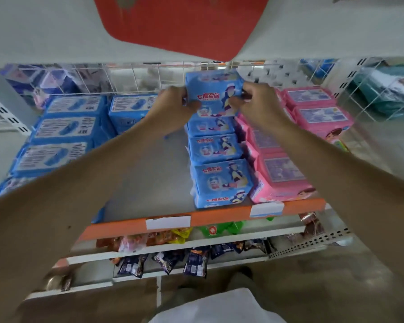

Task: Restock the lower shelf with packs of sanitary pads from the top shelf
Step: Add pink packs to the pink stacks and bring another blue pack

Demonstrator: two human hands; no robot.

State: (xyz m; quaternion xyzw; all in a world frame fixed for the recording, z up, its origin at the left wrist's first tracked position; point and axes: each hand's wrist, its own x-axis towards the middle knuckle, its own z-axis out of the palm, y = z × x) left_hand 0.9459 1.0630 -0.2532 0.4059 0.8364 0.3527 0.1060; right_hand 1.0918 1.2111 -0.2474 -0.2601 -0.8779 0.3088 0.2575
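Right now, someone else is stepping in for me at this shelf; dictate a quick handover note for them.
Left hand and right hand both grip one blue pack, held at the back of the middle blue row.
Done: that row holds several packs up to the shelf's orange front edge.
Beside it: pink packs on the right, darker blue packs on the left.
Left: set this pack down; the bare strip left of the row needs filling.

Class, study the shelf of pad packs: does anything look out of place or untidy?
Nothing looks damaged or spilled. One gap stands out: bare shelf between the blue rows, left of the row where both hands hold a blue pack.
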